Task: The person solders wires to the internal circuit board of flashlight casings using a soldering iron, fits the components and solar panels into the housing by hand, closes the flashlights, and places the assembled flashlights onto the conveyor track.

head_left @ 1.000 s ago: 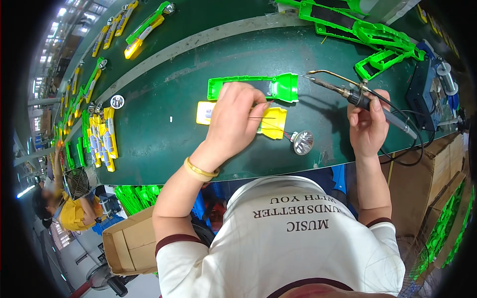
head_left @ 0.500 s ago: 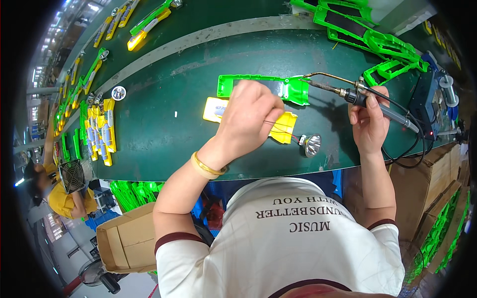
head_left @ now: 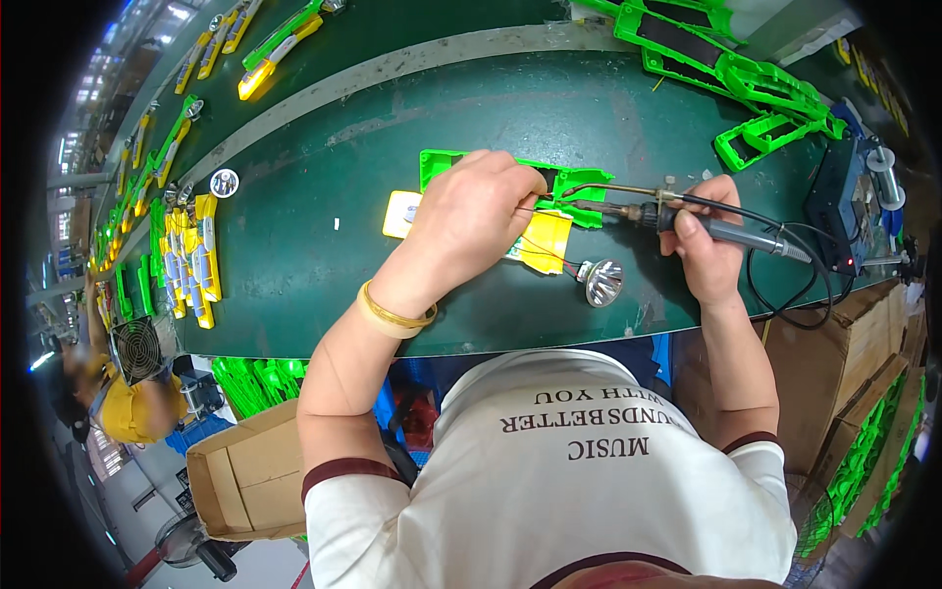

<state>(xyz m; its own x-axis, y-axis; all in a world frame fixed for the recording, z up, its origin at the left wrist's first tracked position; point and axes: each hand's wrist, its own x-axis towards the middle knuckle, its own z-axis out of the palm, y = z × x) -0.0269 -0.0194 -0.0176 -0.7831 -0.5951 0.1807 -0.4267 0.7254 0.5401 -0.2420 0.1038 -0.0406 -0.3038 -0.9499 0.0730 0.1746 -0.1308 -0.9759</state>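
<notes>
My right hand (head_left: 708, 257) grips a soldering iron (head_left: 751, 236) with a thin curved metal tube along its top. The iron's tip points left, over the right end of a green plastic housing (head_left: 432, 167). Close to that tip, my left hand (head_left: 473, 211) is closed in a pinch on a thin wire; its fingertips are partly hidden. Beneath the left hand lies a yellow plastic housing (head_left: 551, 247), largely covered by it. Thin wires run from there to a round silvery lamp reflector (head_left: 602, 284) on the green table (head_left: 324, 285).
Yellow pieces with wires (head_left: 191, 260) are stacked at the left beside a loose reflector (head_left: 224, 183). Green housings (head_left: 775, 93) lie at the far right, near a blue soldering station (head_left: 834, 206) and a solder spool (head_left: 885, 179). An open cardboard box (head_left: 245, 476) stands below the table's left edge.
My right hand has brought the soldering iron left and slightly down, its tip now close to my left fingertips. My left hand has shifted slightly, still pinching.
</notes>
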